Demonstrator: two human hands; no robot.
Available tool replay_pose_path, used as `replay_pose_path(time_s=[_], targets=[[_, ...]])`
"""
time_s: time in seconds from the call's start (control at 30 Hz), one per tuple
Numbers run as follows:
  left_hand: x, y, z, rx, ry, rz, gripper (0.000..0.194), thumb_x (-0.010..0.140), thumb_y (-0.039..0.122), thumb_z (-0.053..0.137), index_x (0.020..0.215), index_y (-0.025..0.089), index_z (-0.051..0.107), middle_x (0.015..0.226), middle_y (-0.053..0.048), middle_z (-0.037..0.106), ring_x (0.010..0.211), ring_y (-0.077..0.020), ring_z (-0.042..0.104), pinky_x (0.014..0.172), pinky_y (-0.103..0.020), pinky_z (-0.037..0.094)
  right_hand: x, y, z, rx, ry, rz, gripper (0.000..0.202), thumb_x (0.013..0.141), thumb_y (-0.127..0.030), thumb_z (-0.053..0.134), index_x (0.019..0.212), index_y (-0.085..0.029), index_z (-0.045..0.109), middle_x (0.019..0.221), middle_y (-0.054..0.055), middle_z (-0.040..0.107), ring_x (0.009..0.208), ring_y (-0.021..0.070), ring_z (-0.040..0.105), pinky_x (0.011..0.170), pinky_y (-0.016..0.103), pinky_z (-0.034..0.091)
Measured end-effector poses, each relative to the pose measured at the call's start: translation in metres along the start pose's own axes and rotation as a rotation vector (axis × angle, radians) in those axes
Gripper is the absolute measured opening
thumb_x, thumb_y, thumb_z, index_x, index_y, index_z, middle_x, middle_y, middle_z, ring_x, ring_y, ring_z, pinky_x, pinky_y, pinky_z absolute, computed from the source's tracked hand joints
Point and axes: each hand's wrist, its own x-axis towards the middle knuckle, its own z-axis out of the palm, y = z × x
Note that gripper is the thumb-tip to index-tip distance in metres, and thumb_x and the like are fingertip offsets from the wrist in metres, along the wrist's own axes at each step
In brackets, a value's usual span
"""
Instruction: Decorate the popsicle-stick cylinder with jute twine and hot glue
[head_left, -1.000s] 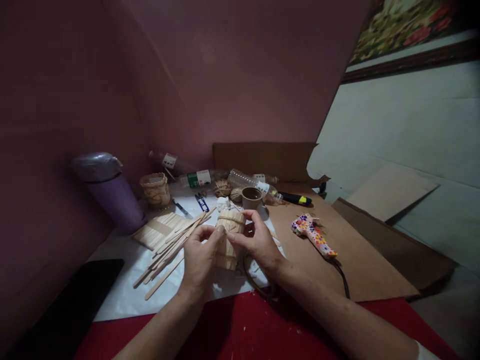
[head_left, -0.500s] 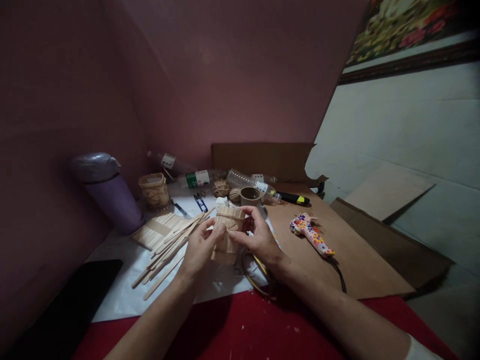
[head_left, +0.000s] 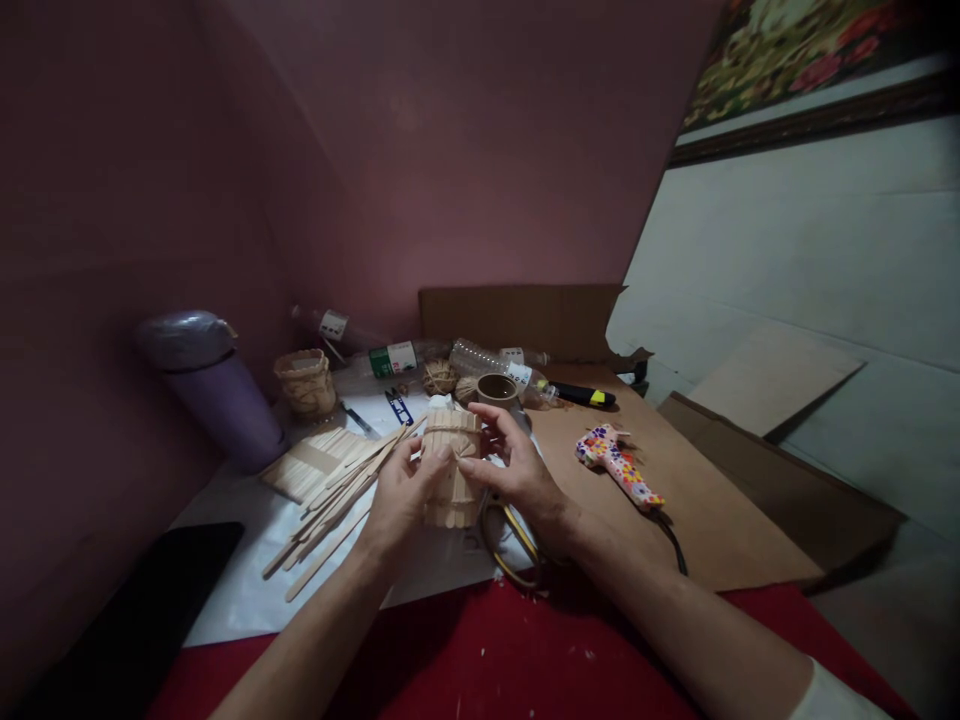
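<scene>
A small pot [head_left: 453,510] covered in upright wooden craft sticks, with twine bands near its top and bottom, stands upright between my hands. My left hand [head_left: 409,490] grips its left side, thumb pressed on the front. On the right, my right hand [head_left: 517,470] has its thumb at the front and its fingers curled around the far side, partly hidden by the pot. Loose craft sticks [head_left: 337,510] lie left of my left hand. Beneath my right hand, yellow-and-black scissors [head_left: 510,550] rest on the white sheet.
Behind are a roll of tape [head_left: 498,388], balls of twine [head_left: 440,377], plastic bottles [head_left: 394,359] and a second stick-covered pot [head_left: 306,385]. A flowered glue gun [head_left: 619,466] lies on cardboard [head_left: 720,520] to the right. A purple tumbler [head_left: 225,400] leans at left; a black phone-like slab [head_left: 187,570] lies nearer.
The pot has turned slightly and now stands straighter, its front facing me more. My right hand's fingers have loosened a little at the rim. The view has shifted slightly.
</scene>
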Motion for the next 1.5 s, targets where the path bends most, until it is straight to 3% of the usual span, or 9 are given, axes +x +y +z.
replay_pose_path(time_s=[0.23,0.43,0.7,1.2,1.5], targets=[[0.0014,-0.0035,0.0004,-0.029,-0.014,0.042,0.04,0.073,0.043,0.073,0.101,0.016,0.064,0.088,-0.007,0.071,0.07,-0.0176,0.066,0.064,-0.027,0.052,-0.0024,-0.0027,0.001,0.014,-0.018,0.006,0.064,0.07,-0.03,0.072,0.129,-0.025,0.046,0.116,0.007,0.06,0.098,0.0211,0.059,0.087,0.038,0.05],[0.0006,-0.0033,0.001,-0.057,-0.028,0.054,0.044,0.074,0.043,0.073,0.109,0.018,0.064,0.093,-0.007,0.072,0.068,-0.0164,0.065,0.062,-0.026,0.051,-0.004,-0.0041,-0.0003,-0.003,-0.056,-0.028,0.065,0.073,-0.031,0.069,0.134,-0.027,0.045,0.126,0.007,0.055,0.1,0.0205,0.057,0.089,0.037,0.049],[-0.0006,-0.0016,0.0036,-0.057,-0.02,0.083,0.045,0.075,0.04,0.073,0.112,0.017,0.061,0.1,-0.008,0.07,0.076,-0.0184,0.067,0.067,-0.029,0.054,-0.0043,-0.0044,0.003,-0.013,-0.018,-0.052,0.061,0.074,-0.033,0.071,0.129,-0.025,0.047,0.122,0.008,0.054,0.093,0.019,0.057,0.085,0.037,0.048],[-0.0052,-0.0004,0.0041,-0.047,-0.012,0.098,0.047,0.078,0.036,0.069,0.12,0.02,0.057,0.107,-0.008,0.069,0.084,-0.021,0.068,0.074,-0.033,0.055,-0.0068,-0.0059,0.0048,0.015,-0.009,-0.056,0.059,0.073,-0.029,0.066,0.128,-0.023,0.047,0.124,0.01,0.054,0.105,0.0241,0.055,0.084,0.039,0.049],[-0.0049,0.0004,0.0035,-0.073,-0.021,0.079,0.049,0.077,0.035,0.069,0.122,0.021,0.057,0.105,-0.009,0.069,0.079,-0.0212,0.068,0.069,-0.034,0.056,-0.006,-0.0036,0.0055,-0.013,-0.003,-0.077,0.061,0.073,-0.03,0.068,0.13,-0.024,0.047,0.125,0.01,0.055,0.103,0.0235,0.057,0.085,0.039,0.05]])
